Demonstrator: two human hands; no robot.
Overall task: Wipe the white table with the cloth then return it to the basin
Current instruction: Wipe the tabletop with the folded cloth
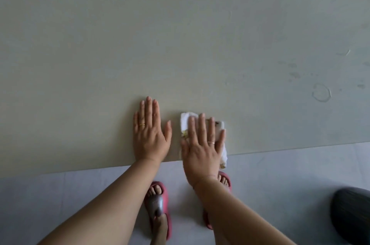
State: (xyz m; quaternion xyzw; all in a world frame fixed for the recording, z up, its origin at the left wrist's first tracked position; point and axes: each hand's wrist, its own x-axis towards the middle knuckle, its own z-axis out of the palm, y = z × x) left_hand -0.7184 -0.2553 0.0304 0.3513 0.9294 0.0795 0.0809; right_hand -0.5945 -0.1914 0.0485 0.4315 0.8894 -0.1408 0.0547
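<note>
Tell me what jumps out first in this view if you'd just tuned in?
Two bare hands lie flat near the table's front edge: the left hand bare on the surface, the right hand pressing a white cloth that overhangs the edge. A ring-shaped water mark and smudges sit far right; red sandals show on the floor below.

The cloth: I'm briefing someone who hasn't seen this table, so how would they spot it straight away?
Start at the near edge of the white table, where two hands lie flat side by side. The cloth is the small white folded rag pressed under the right hand, one corner hanging over the edge. The left hand rests on bare tabletop, and nothing else there is bright white fabric.
</note>
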